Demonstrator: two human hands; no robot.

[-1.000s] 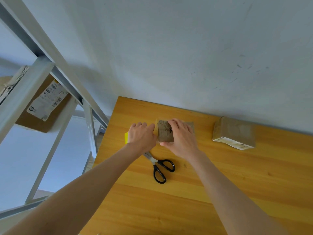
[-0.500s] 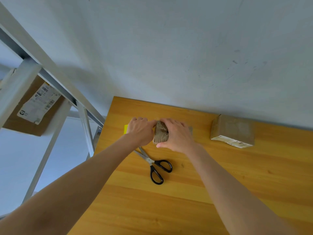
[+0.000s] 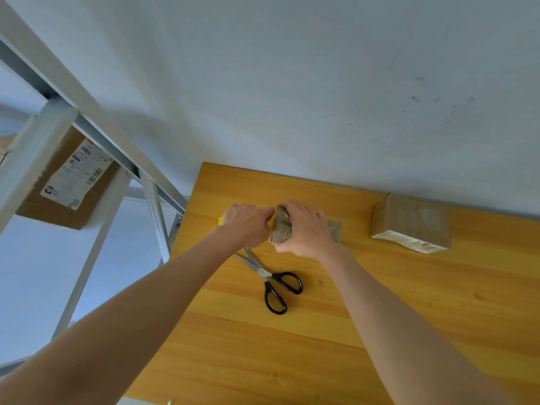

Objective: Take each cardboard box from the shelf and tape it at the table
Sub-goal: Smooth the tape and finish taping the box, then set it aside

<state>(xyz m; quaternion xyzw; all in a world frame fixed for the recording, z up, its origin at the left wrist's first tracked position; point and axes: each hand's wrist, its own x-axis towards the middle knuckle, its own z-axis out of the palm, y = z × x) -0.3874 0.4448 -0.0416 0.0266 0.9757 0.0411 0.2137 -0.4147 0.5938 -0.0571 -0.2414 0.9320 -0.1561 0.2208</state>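
Note:
A small brown cardboard box (image 3: 281, 230) lies on the wooden table (image 3: 380, 317) near its far left corner. My right hand (image 3: 305, 232) is curled over the box's top and holds it down, with the thumb at its near edge. My left hand (image 3: 248, 226) is closed around a yellow item (image 3: 220, 221), mostly hidden, and its fingertips meet the box's left end. A larger cardboard box (image 3: 68, 182) with a white label sits on the metal shelf (image 3: 35, 141) at the left.
Black-handled scissors (image 3: 274, 285) lie on the table just in front of my hands, blades pointing at my left wrist. A taped brown box (image 3: 409, 222) with a label stands at the back right against the grey wall. The table's left edge borders the shelf frame.
My left hand has moved right until it touches the box's left end. The box's left end now looks raised under my right hand. The scissors and the far box have not moved.

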